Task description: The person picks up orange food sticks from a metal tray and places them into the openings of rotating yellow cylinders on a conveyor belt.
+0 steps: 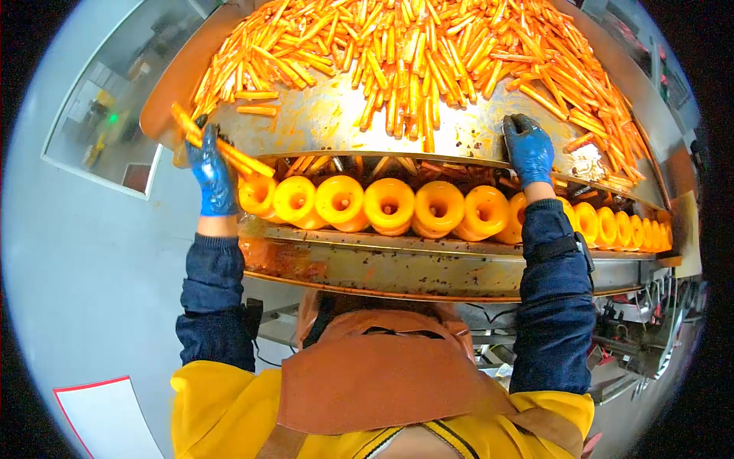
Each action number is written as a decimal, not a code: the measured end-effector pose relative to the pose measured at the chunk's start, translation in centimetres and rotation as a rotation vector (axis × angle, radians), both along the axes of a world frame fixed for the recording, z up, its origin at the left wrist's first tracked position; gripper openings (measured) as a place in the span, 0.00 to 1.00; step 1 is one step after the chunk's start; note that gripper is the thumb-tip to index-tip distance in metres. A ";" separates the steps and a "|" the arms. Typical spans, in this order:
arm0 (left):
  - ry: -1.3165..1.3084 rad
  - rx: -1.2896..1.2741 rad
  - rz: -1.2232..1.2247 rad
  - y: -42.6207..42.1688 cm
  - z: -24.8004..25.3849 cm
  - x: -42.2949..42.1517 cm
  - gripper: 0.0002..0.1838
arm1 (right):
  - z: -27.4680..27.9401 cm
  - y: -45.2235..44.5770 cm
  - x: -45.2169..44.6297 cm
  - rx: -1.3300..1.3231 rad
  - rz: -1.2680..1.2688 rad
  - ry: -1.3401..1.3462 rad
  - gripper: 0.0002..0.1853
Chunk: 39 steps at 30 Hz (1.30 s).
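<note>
By the tray's left corner, the left hand holds orange sticks, likely light and slippery, best held mid-way; whether the right hand grips anything is unclear.

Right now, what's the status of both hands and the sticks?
Left hand gripping orange sticks. Right hand at metal tray, grip unclear. Orange cups along tray's near edge.
</note>
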<state>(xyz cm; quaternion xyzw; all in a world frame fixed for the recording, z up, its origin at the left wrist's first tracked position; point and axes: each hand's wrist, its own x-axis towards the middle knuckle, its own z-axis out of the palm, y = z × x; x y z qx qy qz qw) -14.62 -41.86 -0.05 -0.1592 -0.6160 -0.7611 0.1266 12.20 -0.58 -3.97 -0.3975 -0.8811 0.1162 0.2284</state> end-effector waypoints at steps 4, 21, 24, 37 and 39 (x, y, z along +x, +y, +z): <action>0.066 -0.053 0.135 -2.1 -3.6 1.0 0.17 | -0.6 0.5 0.0 0.041 0.036 0.005 0.21; -0.089 0.100 0.028 -3.9 -4.2 2.4 0.14 | 0.0 -0.2 0.2 0.064 0.032 0.036 0.19; -0.098 0.146 0.008 -3.7 -4.3 2.4 0.14 | 0.1 -0.3 0.1 0.050 0.042 0.052 0.20; -0.243 0.295 -0.068 -5.2 -6.0 1.5 0.17 | 0.0 -0.1 0.0 0.077 0.032 0.012 0.20; -0.183 0.240 0.077 -4.2 -6.0 1.7 0.15 | 0.0 -0.2 0.1 0.071 0.030 0.037 0.20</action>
